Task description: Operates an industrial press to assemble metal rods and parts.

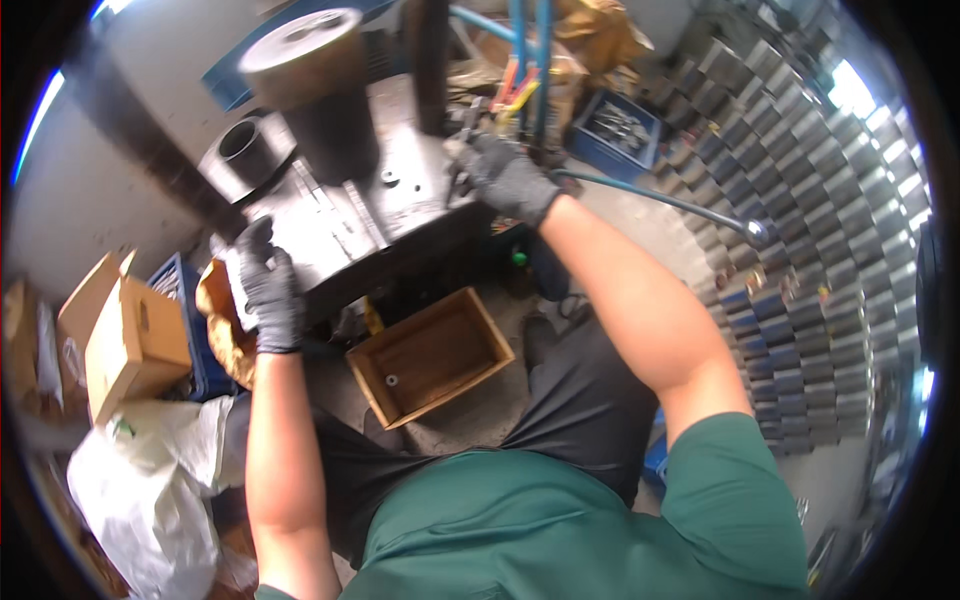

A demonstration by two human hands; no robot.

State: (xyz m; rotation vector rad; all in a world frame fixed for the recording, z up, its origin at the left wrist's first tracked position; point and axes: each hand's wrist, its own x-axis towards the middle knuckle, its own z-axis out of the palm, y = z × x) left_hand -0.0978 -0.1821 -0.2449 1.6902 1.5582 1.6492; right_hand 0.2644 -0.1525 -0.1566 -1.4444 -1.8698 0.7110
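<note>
I sit at a dark metal press machine (380, 200) with a flat steel bed. My left hand (268, 290), in a dark glove, grips the bed's front left corner. My right hand (505, 175), also gloved, is closed on a small metal part at the bed's right edge; the part is blurred and hard to make out. A large dark cylinder (320, 90) rises over the bed, and a short round sleeve (245, 150) stands to its left.
An open wooden box (430, 355) holding one small ring sits on the floor between my knees. A long blue lever (680, 205) runs right. Stacked grey metal pieces (800, 250) line the right. Cardboard boxes (130, 340) and a white bag (150, 480) lie left.
</note>
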